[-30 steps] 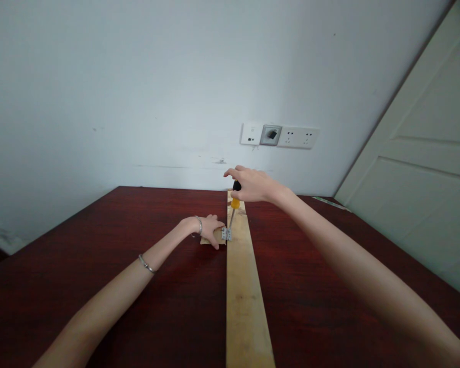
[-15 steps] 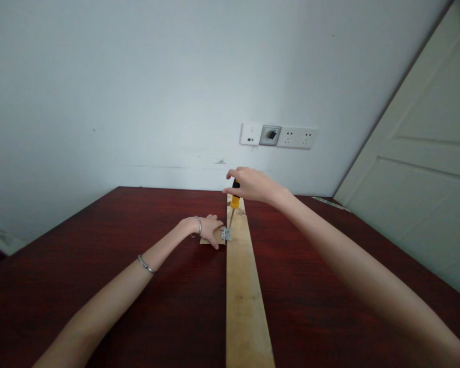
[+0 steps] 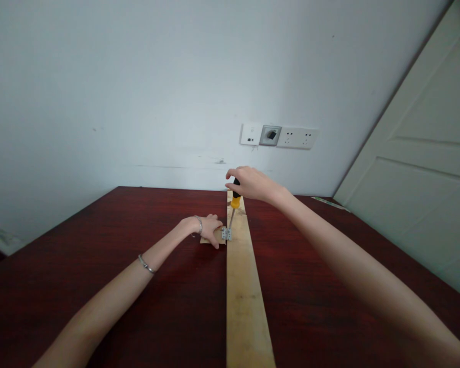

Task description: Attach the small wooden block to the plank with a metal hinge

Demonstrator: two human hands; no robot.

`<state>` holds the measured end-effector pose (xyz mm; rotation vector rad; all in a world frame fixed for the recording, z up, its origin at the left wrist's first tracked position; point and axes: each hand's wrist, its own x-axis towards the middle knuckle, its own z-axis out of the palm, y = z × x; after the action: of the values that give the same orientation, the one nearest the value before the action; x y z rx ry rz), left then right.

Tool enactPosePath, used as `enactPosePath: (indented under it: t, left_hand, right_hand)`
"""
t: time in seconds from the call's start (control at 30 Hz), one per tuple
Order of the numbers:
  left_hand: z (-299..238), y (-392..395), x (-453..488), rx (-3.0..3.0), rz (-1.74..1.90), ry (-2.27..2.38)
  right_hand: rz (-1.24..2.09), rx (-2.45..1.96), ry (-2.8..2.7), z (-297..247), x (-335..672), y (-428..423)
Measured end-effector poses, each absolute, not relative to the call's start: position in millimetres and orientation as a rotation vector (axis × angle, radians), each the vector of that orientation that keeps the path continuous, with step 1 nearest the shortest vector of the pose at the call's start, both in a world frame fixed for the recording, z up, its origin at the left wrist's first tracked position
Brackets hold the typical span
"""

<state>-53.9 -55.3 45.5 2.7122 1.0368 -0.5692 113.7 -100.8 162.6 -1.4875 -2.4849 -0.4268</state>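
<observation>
One hand, the right hand, is half-curling its fingers around the screwdriver, whose black-and-yellow handle is leaning slightly above a slim metal shaft. Its tip is reaching the right leaf of the silvery butt hinge, which is showing small dark dots and bridging two pieces of wood. The left hand is spreading its fingers, pressing down on the short wooden board and grasping nothing that shows. Alongside, the long pale plank, blotched with brown marks, is lying on the reddish-brown tabletop. Beyond, wall sockets are sitting on the whitish wall.
</observation>
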Motion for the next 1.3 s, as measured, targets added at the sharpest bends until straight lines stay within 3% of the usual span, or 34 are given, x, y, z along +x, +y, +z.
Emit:
enactPosePath:
  t: [1.3]
  left_hand:
    - [44, -54, -54, 2.746, -0.592, 0.996]
  right_hand:
    - [-0.464, -1.472, -2.433, 157, 115, -113]
